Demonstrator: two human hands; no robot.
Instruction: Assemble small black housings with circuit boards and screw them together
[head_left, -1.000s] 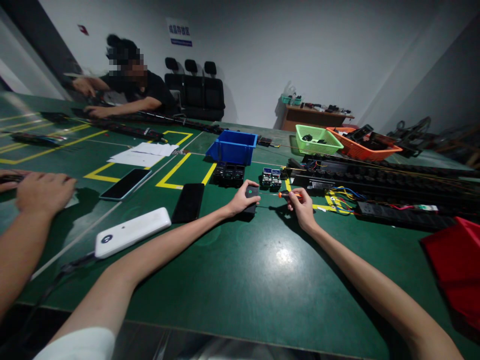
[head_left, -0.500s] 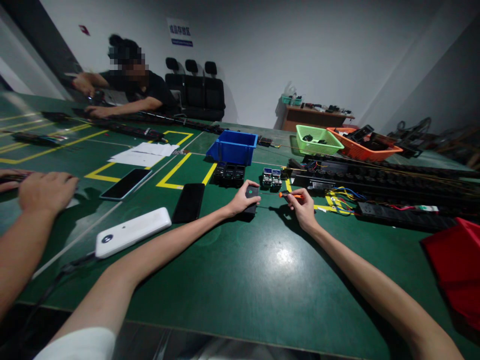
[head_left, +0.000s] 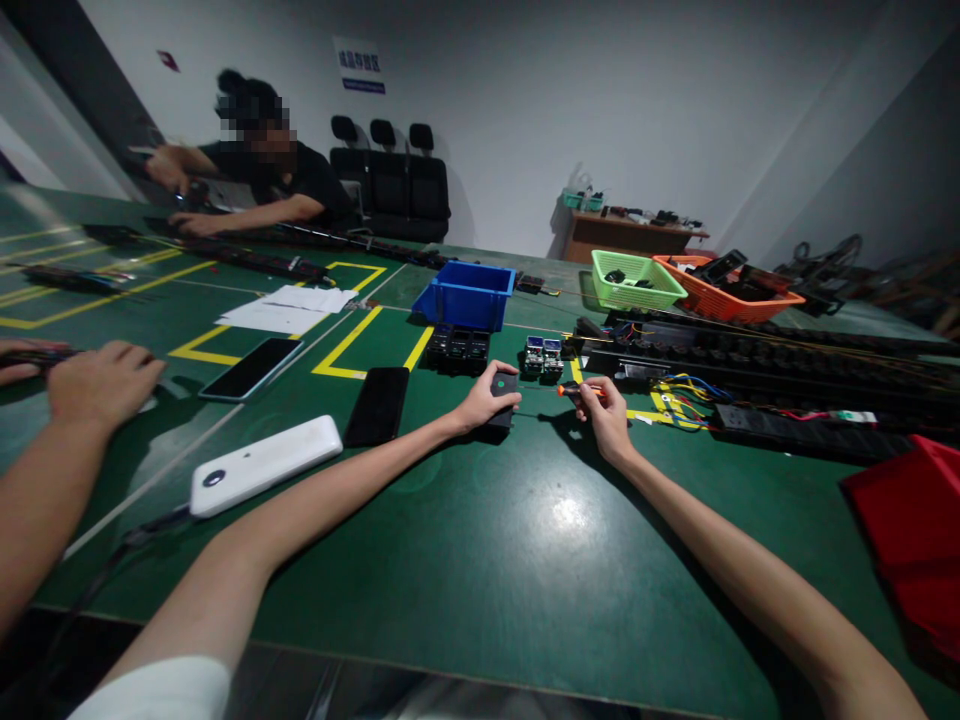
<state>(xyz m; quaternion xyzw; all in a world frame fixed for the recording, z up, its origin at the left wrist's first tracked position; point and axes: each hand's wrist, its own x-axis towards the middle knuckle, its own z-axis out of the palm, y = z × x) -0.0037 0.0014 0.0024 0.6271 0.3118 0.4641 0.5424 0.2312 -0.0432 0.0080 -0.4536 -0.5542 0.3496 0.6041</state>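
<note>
My left hand is closed around a black box-shaped module with a small green dot on its face, held at the green table. In my right hand is a screwdriver with an orange-and-black handle. Its thin shaft points left to the right side of the module; whether the tip touches is too fine to tell. Just behind stand two small modules with blue tops and metal parts. Several black modules sit in a row beyond my left hand, before a blue bin.
Left of my arm lie a black phone, a white power bank with a cable, and another phone. Long black rails with wires fill the right, near a red bin. A co-worker's hand rests at left; another person works behind.
The co-worker's hand at left has shifted slightly to the right. My two hands, the module and the screwdriver stay nearly in place.
</note>
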